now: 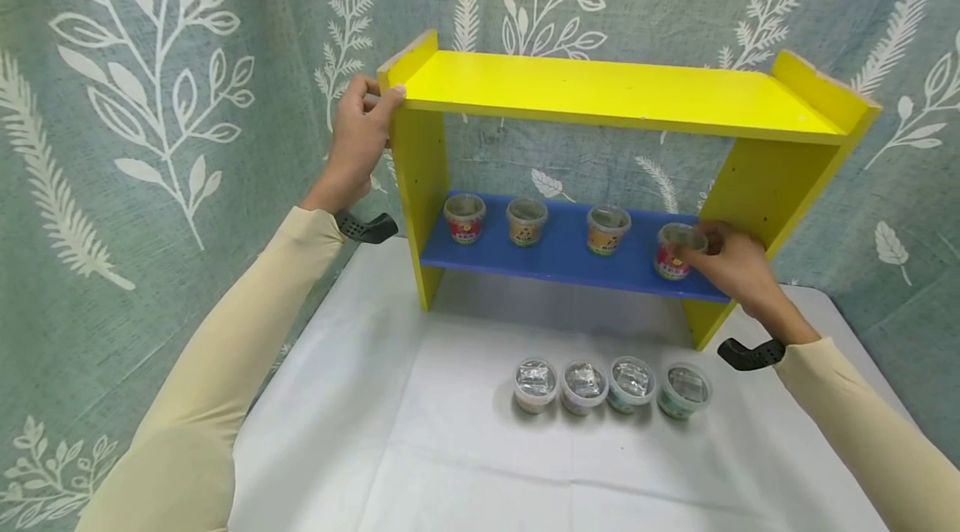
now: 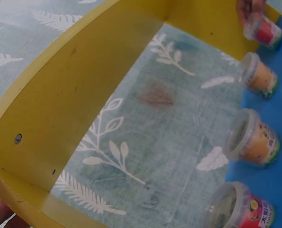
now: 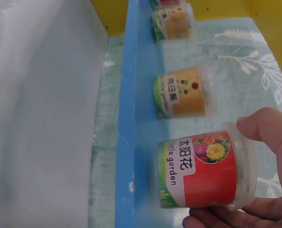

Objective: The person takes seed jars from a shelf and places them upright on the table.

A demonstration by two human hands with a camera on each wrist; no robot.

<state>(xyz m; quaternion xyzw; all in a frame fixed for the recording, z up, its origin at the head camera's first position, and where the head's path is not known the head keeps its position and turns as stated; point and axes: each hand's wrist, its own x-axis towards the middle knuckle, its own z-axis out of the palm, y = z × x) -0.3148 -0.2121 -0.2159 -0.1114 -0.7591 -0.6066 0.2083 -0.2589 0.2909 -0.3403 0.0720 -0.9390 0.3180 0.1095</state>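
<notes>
Right fingers (image 3: 264, 128): pinching the red tub (image 1: 672, 253) by its rim, on the blue shelf (image 1: 562, 253), right end.
Left fingers (image 1: 375, 94): curled over the yellow rack (image 1: 622, 90) corner.
Worktop (image 1: 420, 432): four lidded tubs (image 1: 611, 386).

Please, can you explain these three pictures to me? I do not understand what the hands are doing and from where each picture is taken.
A person works with two bare hands and wears three cameras. The big picture comes from the head; the other two come from the wrists. A yellow shelf with a blue board stands on a white table. The left hand grips the shelf's top corner. The right hand holds a red cup at its rim, on the blue board. Three more cups stand on that board. Four lidded tubs sit in a row on the table.
</notes>
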